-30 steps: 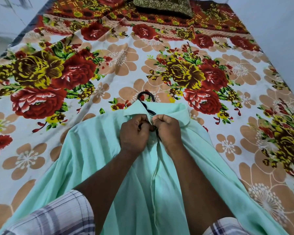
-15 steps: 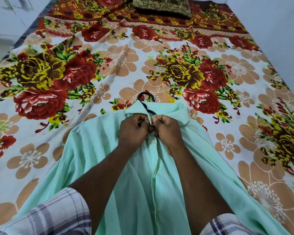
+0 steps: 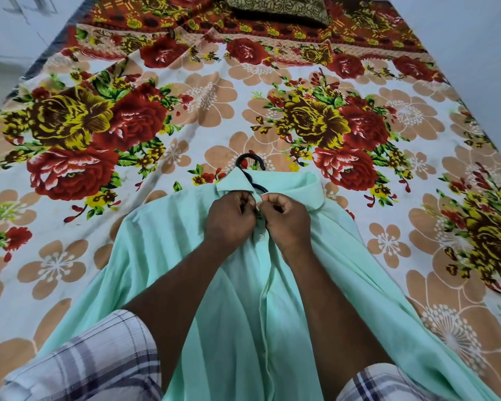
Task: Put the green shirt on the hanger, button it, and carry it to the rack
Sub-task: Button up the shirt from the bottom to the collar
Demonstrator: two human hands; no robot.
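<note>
Where the floral bedsheet (image 3: 70,227) covers the whole bed, we see the green shirt (image 3: 229,328) spread flat across its near half. The shirt lies front side up, its length running down toward the camera between the person's forearms. At the far end of the sheet lies a dark olive cushion (image 3: 278,8), well apart from the shirt. A plaid sleeve (image 3: 99,360) shows at each bottom corner of the view.

The collar (image 3: 301,186) lies at the far end of the garment. Just below it we find both hands side by side at the top of the shirt front. The left hand (image 3: 229,218) has its fingers curled tight, pinching the left edge of the opening. The right hand (image 3: 287,221) is curled the same way, thumb and fingers nipping the right edge, with only a sliver of fabric between the two hands.

Beyond the collar the black hook of the hanger (image 3: 249,162) pokes out onto the sheet, while the rest of it is hidden inside the shirt. Smallest of all, a pale button (image 3: 261,236) sits on the front strip just below the hands, between the wrists. We cannot tell whether it is fastened.
</note>
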